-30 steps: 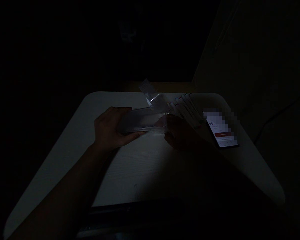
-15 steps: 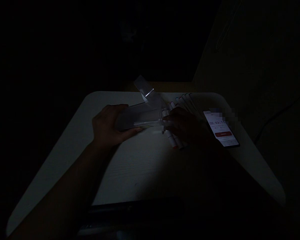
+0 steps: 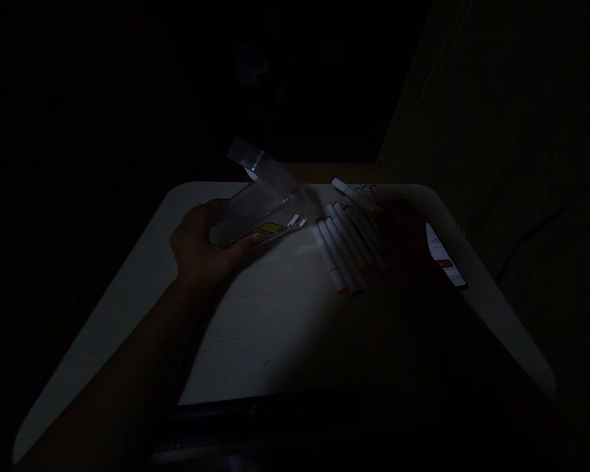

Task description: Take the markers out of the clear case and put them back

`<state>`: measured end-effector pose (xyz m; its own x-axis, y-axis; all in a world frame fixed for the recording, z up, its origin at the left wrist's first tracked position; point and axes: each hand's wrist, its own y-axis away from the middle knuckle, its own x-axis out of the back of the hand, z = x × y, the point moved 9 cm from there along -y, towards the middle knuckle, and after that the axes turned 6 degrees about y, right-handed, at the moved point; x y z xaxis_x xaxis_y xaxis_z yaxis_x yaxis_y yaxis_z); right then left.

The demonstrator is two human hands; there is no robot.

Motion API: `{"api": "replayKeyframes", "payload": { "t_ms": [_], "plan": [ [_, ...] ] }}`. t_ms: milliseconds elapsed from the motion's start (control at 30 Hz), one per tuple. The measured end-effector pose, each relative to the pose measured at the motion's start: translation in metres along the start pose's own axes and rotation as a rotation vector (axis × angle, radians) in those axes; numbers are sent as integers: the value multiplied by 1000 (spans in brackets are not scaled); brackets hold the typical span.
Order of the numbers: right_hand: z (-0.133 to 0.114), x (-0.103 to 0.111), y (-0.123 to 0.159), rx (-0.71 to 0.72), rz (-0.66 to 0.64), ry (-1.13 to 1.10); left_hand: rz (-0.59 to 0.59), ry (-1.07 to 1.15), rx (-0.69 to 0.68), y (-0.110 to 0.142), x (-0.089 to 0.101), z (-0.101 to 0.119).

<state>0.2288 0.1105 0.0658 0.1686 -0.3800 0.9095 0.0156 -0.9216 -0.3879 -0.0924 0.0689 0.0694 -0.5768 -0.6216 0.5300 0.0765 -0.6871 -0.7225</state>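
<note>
darkness first among the risks: too dim to judge edges, so any grip could slip or land wrong. left hand (image 3: pixel 199 252), left of centre on the desk (image 3: pixel 255 328), clenched round the near end of a clear plastic case (image 3: pixel 258 210); thumb underneath by the yellow label, fingers wrapped over the far side, wrist low, forearm running back toward the near left corner. case tilted, open end up and to the right, lid flap (image 3: pixel 246 159) sticking up at the far side; likely to spill or buckle if squeezed harder, being thin and smooth. just right of the case mouth, a row of white markers (image 3: pixel 344 246) lying side by side on the desk, not touching the case; round barrels, likely to roll toward the near edge if nudged. further right, right hand (image 3: pixel 403 239) lying flat over the far ends of the markers, barely visible in shadow; cannot tell whether grasping or released. phone (image 3: pixel 445 262) lit, just beside that hand, partly covered, could get knocked off the right edge.
</note>
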Motion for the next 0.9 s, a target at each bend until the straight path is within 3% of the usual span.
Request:
{"api": "replayKeyframes", "payload": {
  "t_ms": [367,600,900],
  "plan": [
    [-11,-9,10,12,-82,209,-8,17,-27,-2,0,8],
    [-20,-11,10,59,-89,244,-13,-5,-37,-3,0,10],
    [-50,-18,27,178,-124,198,-7,13,-36,-2,0,11]
  ]
}}
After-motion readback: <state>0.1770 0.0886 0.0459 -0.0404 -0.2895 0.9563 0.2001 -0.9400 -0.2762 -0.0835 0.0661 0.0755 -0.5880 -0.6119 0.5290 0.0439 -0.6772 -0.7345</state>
